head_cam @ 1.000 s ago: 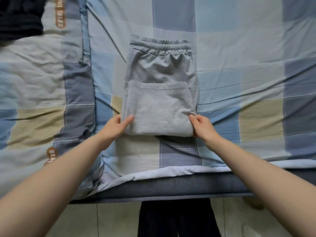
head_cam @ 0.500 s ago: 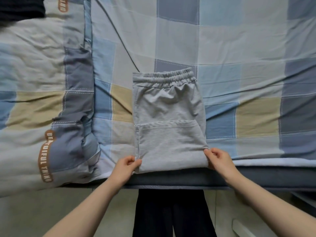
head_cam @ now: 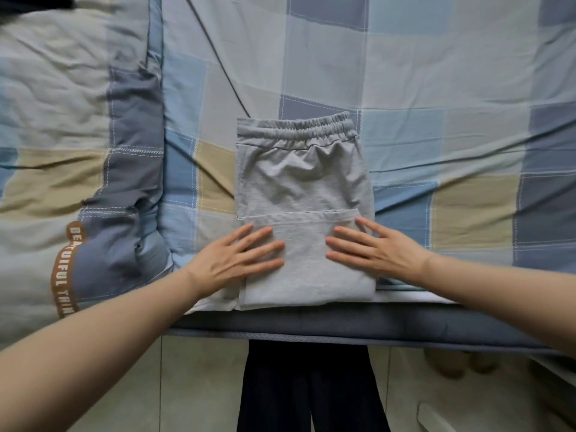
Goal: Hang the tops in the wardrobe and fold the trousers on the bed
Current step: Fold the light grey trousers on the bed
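1. Both hands have let go of the trousers' [head_cam: 304,213] near corners and moved onto the folded top layer; left hand [head_cam: 232,260] and right hand [head_cam: 378,252] lie flat, palms down.
2. Left fingers [head_cam: 261,246] straight and spread, pressing the cloth; right fingers [head_cam: 346,240] the same; nothing pinched.
3. Grey trousers folded into a neat rectangle on the bed [head_cam: 436,104]; elastic waistband at the far end; folded edge right at the near mattress edge.
4. Checked sheet under the trousers, in blue, grey and tan squares; creased.
5. Quilt [head_cam: 78,151] bunched at left with a brown lettered band; just beside the trousers, not touching.
6. Dark garment [head_cam: 28,1] at top left corner, mostly cut off.
7. Person's dark trouser legs [head_cam: 311,385] and floor tiles below the bed edge.
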`<state>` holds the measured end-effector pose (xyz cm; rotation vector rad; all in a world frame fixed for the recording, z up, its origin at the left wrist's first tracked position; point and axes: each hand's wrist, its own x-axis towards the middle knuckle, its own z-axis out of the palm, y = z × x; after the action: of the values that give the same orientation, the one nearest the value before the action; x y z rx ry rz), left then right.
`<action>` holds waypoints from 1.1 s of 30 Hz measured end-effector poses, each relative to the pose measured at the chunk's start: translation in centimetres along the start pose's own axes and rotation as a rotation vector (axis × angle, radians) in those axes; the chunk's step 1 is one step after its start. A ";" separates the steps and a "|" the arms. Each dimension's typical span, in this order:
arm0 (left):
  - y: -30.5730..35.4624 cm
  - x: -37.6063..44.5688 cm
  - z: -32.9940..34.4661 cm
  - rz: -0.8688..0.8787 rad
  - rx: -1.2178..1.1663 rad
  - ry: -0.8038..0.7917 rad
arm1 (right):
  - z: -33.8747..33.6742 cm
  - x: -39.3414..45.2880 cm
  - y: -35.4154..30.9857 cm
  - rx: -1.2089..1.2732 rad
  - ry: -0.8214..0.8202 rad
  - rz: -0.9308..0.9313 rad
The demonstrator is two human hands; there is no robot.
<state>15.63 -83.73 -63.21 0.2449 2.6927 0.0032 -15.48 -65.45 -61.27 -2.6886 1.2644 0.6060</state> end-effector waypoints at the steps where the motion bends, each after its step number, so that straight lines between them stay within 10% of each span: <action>1: -0.5 0.5 0.4 -0.025 -0.004 -0.026 | 0.5 0.4 0.6 0.000 -0.009 0.020; 12: -0.9 1.1 -1.1 -0.139 -0.293 -0.253 | 0.6 0.0 1.6 0.577 -0.057 0.107; 16: -2.4 0.6 -3.6 -0.172 -1.223 -0.422 | -0.8 -0.5 1.6 1.395 -0.116 0.345; 22: -3.4 0.1 -4.0 -0.968 -2.152 -0.077 | -1.2 0.0 2.4 2.130 0.156 1.146; 33: 1.3 4.4 -4.2 -1.410 -1.398 0.654 | -1.2 4.1 0.9 1.620 0.595 1.471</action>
<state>10.19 -81.58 -61.19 -2.1824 2.0102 1.5478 -13.45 -69.31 -61.77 -0.3633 2.1417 -0.9278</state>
